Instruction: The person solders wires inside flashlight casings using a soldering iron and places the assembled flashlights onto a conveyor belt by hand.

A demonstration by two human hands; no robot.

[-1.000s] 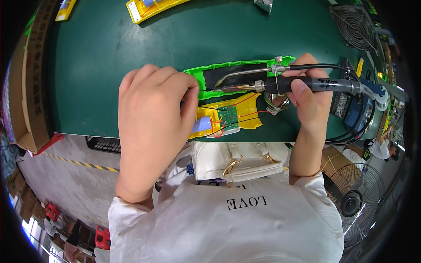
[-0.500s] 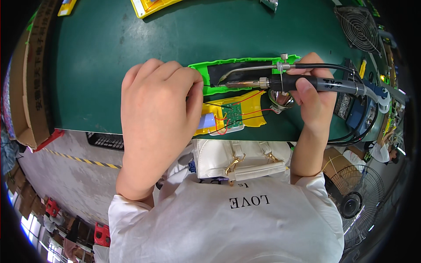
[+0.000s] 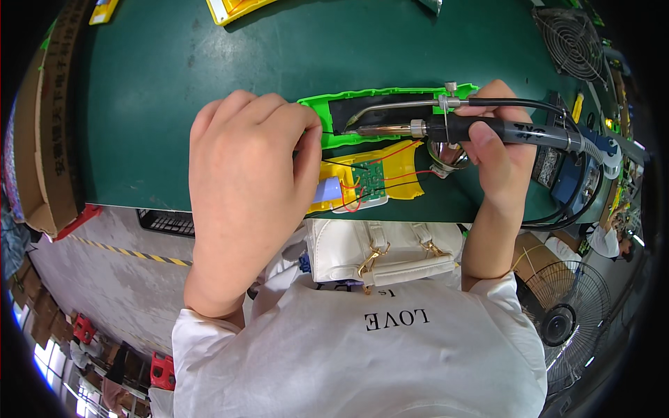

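My right hand (image 3: 500,139) is wrapped round a soldering iron (image 3: 481,131) with a thin metal wire-feed tube (image 3: 394,106) clamped above it. The iron's tip and the tube's end meet at the left end of a black panel (image 3: 397,108) inside a green plastic shell (image 3: 317,108). At that same end, my left hand (image 3: 254,150) is closed in a pinch on a thin black wire (image 3: 328,132); its fingertips are partly hidden. Nearer me lies a yellow shell (image 3: 404,174) holding a green circuit board (image 3: 368,179) and a blue-violet battery cell (image 3: 327,189), with red and black wires.
A shiny reflector (image 3: 446,157) sits beside the yellow shell, under the iron. At right stand a blue soldering station (image 3: 573,182) with cables and a round fan grille (image 3: 570,43). A cardboard box (image 3: 45,125) borders the left. A white handbag (image 3: 383,254) is at the table's front edge.
Both hands keep their holds, and the iron stays at the left end of the green shell. The whole scene sits very slightly further left and higher in the picture.
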